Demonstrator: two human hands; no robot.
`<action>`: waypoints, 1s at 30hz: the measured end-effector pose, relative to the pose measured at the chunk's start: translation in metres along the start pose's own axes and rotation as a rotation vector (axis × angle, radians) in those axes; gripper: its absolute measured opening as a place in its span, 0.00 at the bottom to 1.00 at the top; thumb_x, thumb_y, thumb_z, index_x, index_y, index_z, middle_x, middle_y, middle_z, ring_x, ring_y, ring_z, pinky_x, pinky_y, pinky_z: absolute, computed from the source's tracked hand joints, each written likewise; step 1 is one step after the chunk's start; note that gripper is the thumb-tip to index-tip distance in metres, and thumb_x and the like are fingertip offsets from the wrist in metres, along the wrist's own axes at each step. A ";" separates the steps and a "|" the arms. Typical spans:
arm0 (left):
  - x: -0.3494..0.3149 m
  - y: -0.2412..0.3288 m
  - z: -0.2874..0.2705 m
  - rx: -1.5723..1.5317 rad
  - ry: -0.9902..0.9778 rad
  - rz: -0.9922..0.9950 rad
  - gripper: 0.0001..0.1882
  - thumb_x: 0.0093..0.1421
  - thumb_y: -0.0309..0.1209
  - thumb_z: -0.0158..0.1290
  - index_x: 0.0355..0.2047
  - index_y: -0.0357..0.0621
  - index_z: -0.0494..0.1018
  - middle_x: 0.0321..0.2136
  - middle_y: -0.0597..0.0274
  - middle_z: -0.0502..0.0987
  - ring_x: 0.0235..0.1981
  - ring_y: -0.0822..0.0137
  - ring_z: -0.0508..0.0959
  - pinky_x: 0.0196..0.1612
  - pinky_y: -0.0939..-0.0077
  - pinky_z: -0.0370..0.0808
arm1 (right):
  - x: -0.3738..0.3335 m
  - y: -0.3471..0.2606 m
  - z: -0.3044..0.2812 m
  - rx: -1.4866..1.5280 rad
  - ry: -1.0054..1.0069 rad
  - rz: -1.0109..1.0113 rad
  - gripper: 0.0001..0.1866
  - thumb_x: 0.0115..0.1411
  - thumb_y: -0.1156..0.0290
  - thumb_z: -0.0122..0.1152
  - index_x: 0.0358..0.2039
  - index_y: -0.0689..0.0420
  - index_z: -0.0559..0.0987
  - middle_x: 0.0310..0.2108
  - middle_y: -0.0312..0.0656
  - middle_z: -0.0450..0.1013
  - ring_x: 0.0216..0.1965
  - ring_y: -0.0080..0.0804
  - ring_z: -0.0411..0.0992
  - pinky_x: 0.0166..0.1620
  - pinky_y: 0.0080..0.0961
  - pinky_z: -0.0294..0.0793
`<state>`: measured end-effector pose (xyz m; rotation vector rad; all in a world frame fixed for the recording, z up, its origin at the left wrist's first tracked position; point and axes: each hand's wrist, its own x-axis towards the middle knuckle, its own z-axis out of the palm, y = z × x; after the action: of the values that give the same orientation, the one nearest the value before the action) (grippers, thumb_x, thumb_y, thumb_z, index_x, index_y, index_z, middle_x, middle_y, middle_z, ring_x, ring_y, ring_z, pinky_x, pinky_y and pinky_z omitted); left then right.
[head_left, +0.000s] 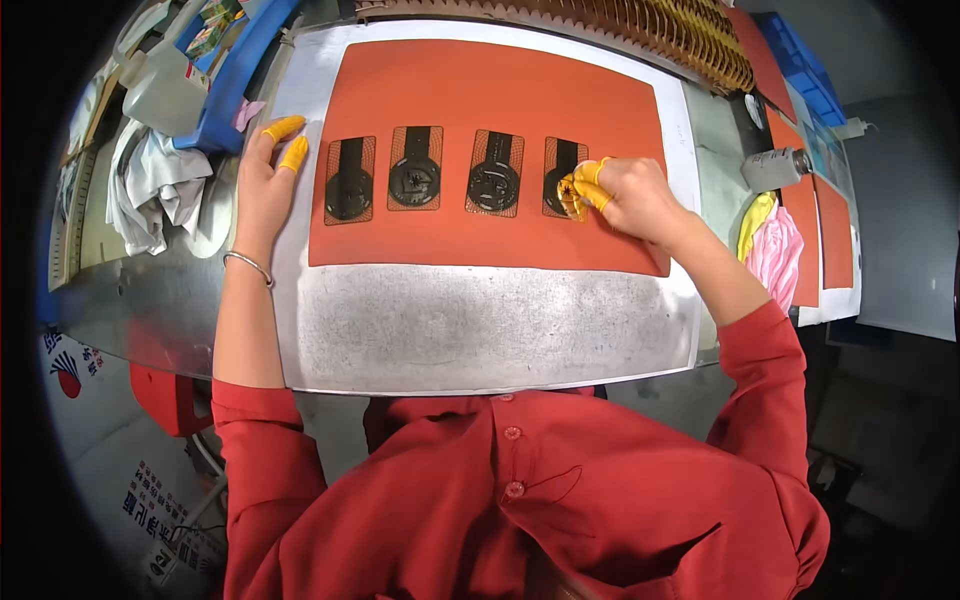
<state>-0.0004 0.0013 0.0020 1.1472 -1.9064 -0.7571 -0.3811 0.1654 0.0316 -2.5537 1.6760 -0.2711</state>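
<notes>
An orange-red sheet (490, 90) lies on a flat metal plate (480, 325). Across it, in a row, sit several black rectangular pieces with meshed edges and a glossy round disc, such as the leftmost one (350, 188) and another one (493, 185). Yellow finger covers are on some fingertips of both hands. My right hand (635, 200) pinches a small thin amber piece with dark patterning (572, 198) over the rightmost black piece (562, 155), partly hiding it. My left hand (266, 185) rests at the plate's left edge, fingers apart, holding nothing.
A ribbed brown-gold stack (640, 35) runs along the back. At left are a blue bin (235, 85), a translucent plastic container (165, 90) and white cloths (145, 190). Right of the plate lie a grey bottle (775, 169), a pink cloth (775, 250) and a blue tray (800, 70).
</notes>
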 end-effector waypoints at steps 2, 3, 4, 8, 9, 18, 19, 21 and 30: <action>0.000 -0.002 0.001 0.011 -0.010 0.005 0.13 0.56 0.23 0.49 0.42 0.34 0.71 0.41 0.58 0.71 0.44 0.66 0.73 0.48 0.78 0.67 | -0.003 -0.001 0.003 -0.008 0.009 -0.021 0.05 0.48 0.72 0.59 0.27 0.57 0.75 0.19 0.43 0.70 0.22 0.41 0.70 0.25 0.36 0.69; -0.002 -0.001 0.001 0.008 -0.008 0.008 0.13 0.56 0.23 0.49 0.42 0.34 0.71 0.42 0.58 0.71 0.44 0.66 0.72 0.48 0.78 0.67 | -0.008 -0.008 0.001 0.040 -0.015 -0.045 0.05 0.49 0.73 0.58 0.28 0.56 0.75 0.19 0.43 0.70 0.22 0.41 0.70 0.24 0.36 0.68; -0.003 -0.001 0.001 0.005 -0.006 0.010 0.13 0.56 0.23 0.49 0.42 0.34 0.71 0.42 0.58 0.71 0.44 0.66 0.72 0.48 0.78 0.67 | -0.009 -0.012 -0.001 0.048 -0.010 -0.044 0.05 0.48 0.73 0.59 0.28 0.56 0.75 0.18 0.43 0.70 0.22 0.41 0.70 0.24 0.35 0.68; -0.002 0.004 0.000 0.023 -0.016 0.004 0.13 0.56 0.23 0.49 0.42 0.34 0.71 0.43 0.57 0.71 0.45 0.65 0.72 0.49 0.78 0.67 | -0.006 -0.010 0.000 0.023 0.039 -0.028 0.05 0.48 0.72 0.59 0.27 0.56 0.76 0.18 0.43 0.70 0.21 0.41 0.70 0.23 0.36 0.68; -0.003 0.001 0.000 0.011 -0.015 0.012 0.13 0.56 0.23 0.49 0.42 0.34 0.71 0.43 0.57 0.71 0.45 0.65 0.72 0.49 0.77 0.67 | -0.008 -0.012 0.000 -0.012 0.018 -0.037 0.04 0.48 0.72 0.59 0.26 0.56 0.76 0.18 0.43 0.70 0.21 0.40 0.70 0.23 0.35 0.68; -0.003 -0.001 0.000 0.024 -0.015 0.019 0.13 0.56 0.23 0.49 0.42 0.34 0.71 0.43 0.57 0.71 0.45 0.65 0.72 0.49 0.77 0.67 | -0.008 -0.022 -0.004 0.081 -0.034 -0.146 0.04 0.50 0.72 0.58 0.27 0.57 0.76 0.19 0.41 0.71 0.22 0.38 0.71 0.24 0.33 0.69; -0.003 0.000 0.000 0.027 -0.015 0.027 0.13 0.56 0.23 0.49 0.42 0.34 0.71 0.43 0.57 0.71 0.45 0.65 0.72 0.49 0.77 0.67 | -0.004 -0.025 -0.005 0.072 -0.023 -0.117 0.04 0.50 0.71 0.58 0.26 0.56 0.77 0.19 0.41 0.71 0.22 0.38 0.71 0.24 0.33 0.69; 0.000 0.002 -0.001 0.027 -0.014 0.012 0.13 0.56 0.23 0.49 0.42 0.35 0.71 0.43 0.57 0.71 0.45 0.65 0.72 0.49 0.77 0.67 | 0.003 -0.030 -0.004 0.051 -0.003 -0.052 0.04 0.50 0.71 0.58 0.26 0.56 0.77 0.20 0.41 0.71 0.23 0.37 0.71 0.24 0.33 0.69; -0.001 -0.003 -0.003 0.021 -0.054 -0.033 0.14 0.59 0.22 0.47 0.46 0.35 0.68 0.44 0.61 0.70 0.47 0.69 0.71 0.51 0.79 0.65 | -0.030 -0.065 -0.023 0.204 -0.148 -0.152 0.06 0.48 0.71 0.56 0.24 0.59 0.72 0.17 0.44 0.69 0.21 0.41 0.71 0.24 0.35 0.68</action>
<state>0.0035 0.0013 0.0008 1.1849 -1.9485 -0.7946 -0.3385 0.2192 0.0617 -2.4841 1.3336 -0.2421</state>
